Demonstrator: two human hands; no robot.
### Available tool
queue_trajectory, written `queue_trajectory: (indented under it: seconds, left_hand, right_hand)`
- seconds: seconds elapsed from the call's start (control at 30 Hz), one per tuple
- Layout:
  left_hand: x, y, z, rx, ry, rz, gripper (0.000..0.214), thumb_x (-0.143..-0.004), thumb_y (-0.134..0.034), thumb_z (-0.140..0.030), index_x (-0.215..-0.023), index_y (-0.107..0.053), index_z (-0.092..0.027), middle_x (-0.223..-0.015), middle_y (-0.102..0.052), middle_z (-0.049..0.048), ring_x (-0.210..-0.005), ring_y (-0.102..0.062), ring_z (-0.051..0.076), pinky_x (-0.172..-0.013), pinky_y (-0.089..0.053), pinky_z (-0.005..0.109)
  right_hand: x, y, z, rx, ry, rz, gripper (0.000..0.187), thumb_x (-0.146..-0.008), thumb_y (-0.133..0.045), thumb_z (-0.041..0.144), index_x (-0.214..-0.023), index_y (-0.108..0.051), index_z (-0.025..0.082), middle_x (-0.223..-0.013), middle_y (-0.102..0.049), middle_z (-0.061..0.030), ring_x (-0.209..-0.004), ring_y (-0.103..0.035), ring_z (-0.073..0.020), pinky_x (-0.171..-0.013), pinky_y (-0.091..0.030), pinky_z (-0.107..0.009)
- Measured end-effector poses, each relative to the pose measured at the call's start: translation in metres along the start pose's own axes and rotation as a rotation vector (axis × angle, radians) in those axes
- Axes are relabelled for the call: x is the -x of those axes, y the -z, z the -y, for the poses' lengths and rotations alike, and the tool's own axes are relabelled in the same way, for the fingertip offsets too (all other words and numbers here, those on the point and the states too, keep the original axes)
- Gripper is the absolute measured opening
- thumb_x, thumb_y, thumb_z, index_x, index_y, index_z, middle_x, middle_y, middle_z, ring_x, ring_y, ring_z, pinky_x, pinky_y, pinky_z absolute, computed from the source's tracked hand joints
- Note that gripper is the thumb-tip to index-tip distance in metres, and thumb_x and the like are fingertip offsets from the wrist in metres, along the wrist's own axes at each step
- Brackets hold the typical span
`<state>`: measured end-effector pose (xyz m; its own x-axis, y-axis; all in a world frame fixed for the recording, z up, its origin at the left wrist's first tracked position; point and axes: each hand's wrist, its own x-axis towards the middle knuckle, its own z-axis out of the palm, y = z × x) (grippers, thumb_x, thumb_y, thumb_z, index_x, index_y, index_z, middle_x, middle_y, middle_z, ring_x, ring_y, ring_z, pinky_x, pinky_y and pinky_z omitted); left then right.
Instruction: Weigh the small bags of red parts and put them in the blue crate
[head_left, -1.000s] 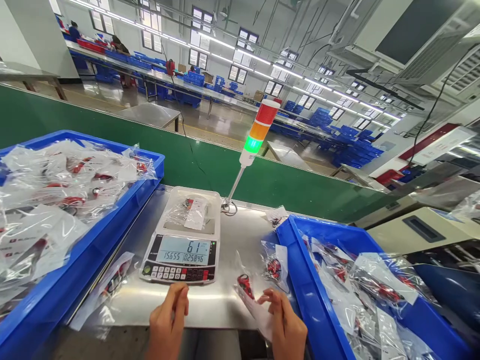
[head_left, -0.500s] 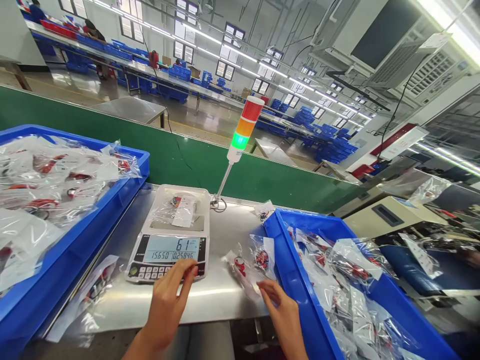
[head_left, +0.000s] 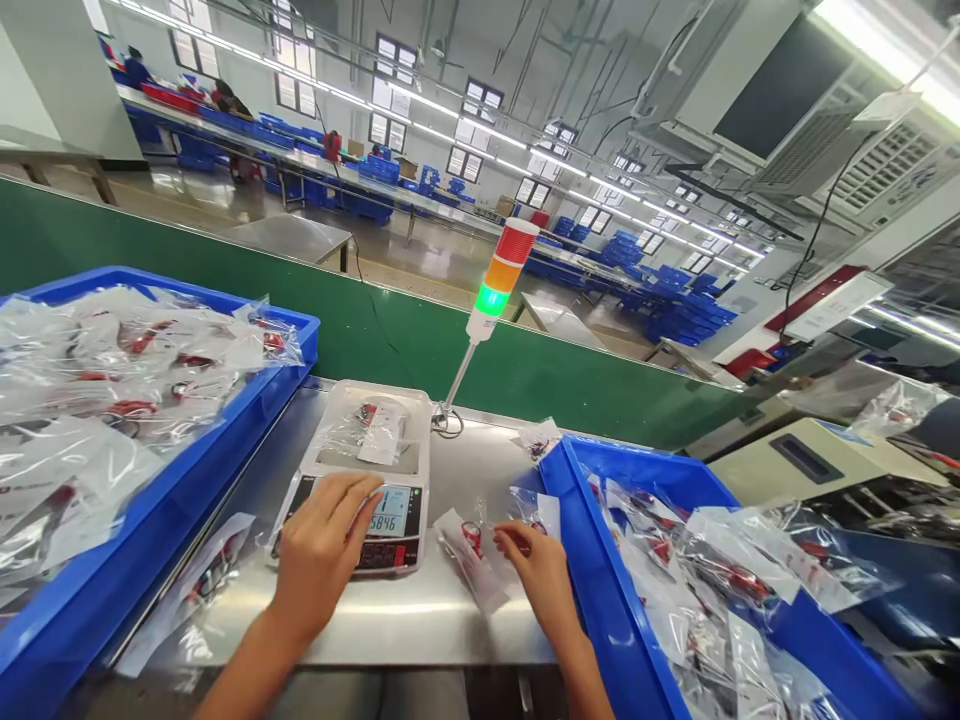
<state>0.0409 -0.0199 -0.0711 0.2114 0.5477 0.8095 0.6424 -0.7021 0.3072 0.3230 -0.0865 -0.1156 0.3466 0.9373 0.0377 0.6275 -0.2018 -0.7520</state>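
Note:
A counting scale [head_left: 421,450] stands on the metal bench, with a clear bag [head_left: 382,432] of small red and dark parts and a white label on its pan. My left hand [head_left: 326,535] hovers over the scale's display, fingers stretched forward and thumb apart, holding nothing; it hides most of the digits and keys. Just right of the scale lies another bag [head_left: 474,560] with a red part. My right hand [head_left: 536,570] is beside it, fingers bent and loosely apart; whether the fingertips touch the bag is unclear. Behind this hand is a further bag [head_left: 546,508], partly covered.
Blue bins, one at left [head_left: 225,425] and one at right [head_left: 622,590], hold many bagged parts. A signal tower [head_left: 501,275] with its green lamp lit rises behind the scale. One bag [head_left: 206,580] lies at the bench's left. A green partition [head_left: 600,385] runs along the back.
My left hand has moved forward from the keypad's front edge to over the display. My right hand has shifted forward and left among the bags. The camera view has turned slightly left.

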Motion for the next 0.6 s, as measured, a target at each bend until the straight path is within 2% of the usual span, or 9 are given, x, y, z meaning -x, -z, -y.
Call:
queue_trajectory:
  seconds: [0.1,0.17,0.23,0.3,0.37,0.47,0.6]
  left_hand:
    - [-0.018,-0.008,0.031,-0.105,-0.114,0.15,0.028,-0.097,-0.049,-0.016,-0.121,-0.064,-0.018,-0.125,-0.068,0.0112,-0.118,-0.062,0.029,-0.098,-0.052,0.044]
    - [-0.032,-0.02,0.05,-0.066,-0.124,0.212,0.03,-0.096,-0.046,-0.017,-0.115,-0.069,-0.02,-0.132,-0.067,0.0088,-0.127,-0.058,0.03,-0.103,-0.05,0.047]
    - [-0.049,-0.03,0.064,0.016,-0.009,0.16,0.027,-0.095,-0.045,-0.02,-0.099,-0.072,-0.021,-0.118,-0.074,0.006,-0.118,-0.065,0.026,-0.102,-0.051,0.044]
    - [-0.068,-0.029,0.074,0.041,0.151,0.032,0.027,-0.095,-0.045,-0.026,-0.092,-0.072,-0.02,-0.103,-0.078,0.0068,-0.101,-0.071,0.024,-0.094,-0.055,0.041]
    - [-0.085,-0.013,0.079,-0.029,0.322,-0.122,0.029,-0.094,-0.048,-0.035,-0.096,-0.071,-0.017,-0.095,-0.077,0.009,-0.088,-0.073,0.025,-0.084,-0.056,0.039]
    - [-0.097,0.037,0.083,-0.159,0.554,-0.279,0.033,-0.091,-0.053,-0.043,-0.097,-0.07,-0.015,-0.087,-0.076,0.0083,-0.082,-0.072,0.026,-0.078,-0.054,0.038]
    - [-0.089,0.111,0.085,-0.355,0.743,-0.407,0.034,-0.088,-0.053,-0.044,-0.092,-0.069,-0.014,-0.078,-0.073,0.0057,-0.08,-0.073,0.026,-0.082,-0.052,0.042]
  right_hand:
    - [0.003,0.013,0.007,-0.028,0.013,-0.117,0.045,-0.084,-0.054,0.063,-0.081,-0.077,0.024,-0.079,-0.08,-0.0084,-0.073,-0.075,-0.029,-0.069,-0.057,-0.037]
    - [0.0,0.024,0.023,-0.024,0.037,-0.194,0.043,-0.084,-0.056,0.061,-0.083,-0.078,0.024,-0.082,-0.08,-0.0074,-0.074,-0.075,-0.0277,-0.069,-0.056,-0.035]
    - [-0.012,0.03,0.049,-0.032,0.087,-0.263,0.04,-0.085,-0.057,0.058,-0.085,-0.078,0.024,-0.085,-0.08,-0.0064,-0.077,-0.075,-0.0263,-0.072,-0.056,-0.034]
    - [-0.032,0.03,0.082,-0.062,0.169,-0.317,0.037,-0.087,-0.056,0.054,-0.086,-0.077,0.023,-0.085,-0.08,-0.0059,-0.08,-0.074,-0.0253,-0.075,-0.056,-0.033]
    - [-0.058,0.022,0.115,-0.084,0.29,-0.328,0.035,-0.09,-0.054,0.049,-0.087,-0.076,0.023,-0.087,-0.08,-0.0054,-0.081,-0.074,-0.0241,-0.075,-0.056,-0.033]
    - [-0.092,-0.004,0.153,-0.027,0.542,-0.277,0.031,-0.097,-0.049,0.039,-0.093,-0.075,0.023,-0.096,-0.079,-0.0062,-0.089,-0.072,-0.0231,-0.083,-0.056,-0.034]
    - [-0.103,-0.046,0.169,0.106,0.862,-0.038,0.026,-0.1,-0.049,0.03,-0.102,-0.074,0.024,-0.107,-0.077,-0.0076,-0.106,-0.068,-0.025,-0.102,-0.049,-0.044]
